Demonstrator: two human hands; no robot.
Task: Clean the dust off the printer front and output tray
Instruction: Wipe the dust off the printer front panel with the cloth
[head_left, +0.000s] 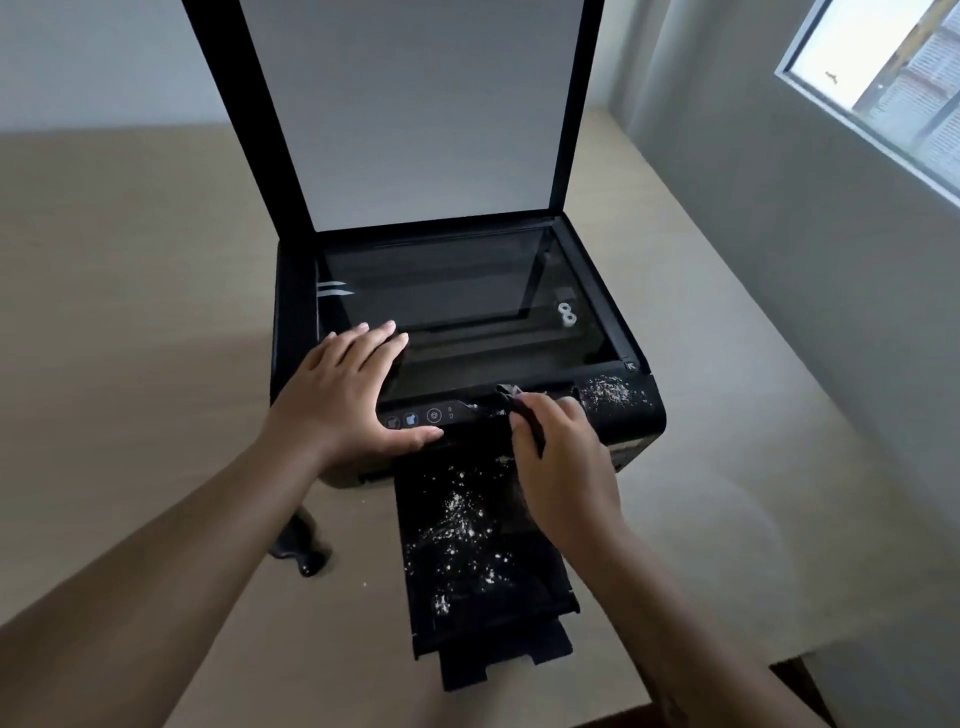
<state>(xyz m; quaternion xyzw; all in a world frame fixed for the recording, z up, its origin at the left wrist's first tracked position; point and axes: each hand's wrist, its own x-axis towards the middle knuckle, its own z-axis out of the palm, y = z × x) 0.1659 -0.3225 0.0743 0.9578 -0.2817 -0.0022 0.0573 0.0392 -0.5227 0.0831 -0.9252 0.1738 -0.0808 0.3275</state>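
Far left on the table (130, 312): one small black thing (301, 552), hard to name.

Next, one left hand (348, 400), flat on the near left corner of the one printer (636, 436). Fingers straight, holding nothing, just pressing down to keep the printer from sliding.

In the middle, one lid (415, 114) standing up, one glass top (457, 301) under it, one row of buttons (415, 418) along the front.

Sticking out below the front, one output tray (540, 582). Long way pointing from the printer toward the person. One big patch of white dust (462, 525) on it, not wiped yet.

Then one right hand (561, 467), fingers curled around one dark cleaning thing (511, 410). Cloth or brush, cannot tell. Tip touching the front edge.

Just to the right of that tip, a second dust patch (610, 392) on the front right corner. Two dust patches in all.

Right hand nearer to both patches. Probably best to sweep right first, then pull back along the tray.

Far right, one window (883, 78).
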